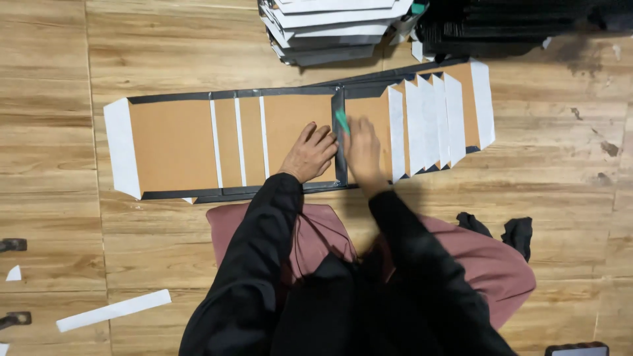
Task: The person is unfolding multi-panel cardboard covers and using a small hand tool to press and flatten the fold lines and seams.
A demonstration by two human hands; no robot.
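A long strip of brown cardboard panels (pixel 173 145), edged in black with white flaps, lies flat on the wooden floor. My left hand (pixel 308 153) rests palm down on a panel, fingers spread. My right hand (pixel 361 150) grips a small green scraper tool (pixel 341 121) and presses it on the black seam (pixel 339 165) between two panels. To the right of that hand, several more panels (pixel 432 118) overlap in a fan, white edges showing.
A stack of white and grey folded boards (pixel 333 29) and a black stack (pixel 501 23) sit at the far edge. A white paper strip (pixel 113 310) lies near left. Black cloth (pixel 514 231) lies by my right knee. A dark phone-like object (pixel 577 349) sits at the bottom right.
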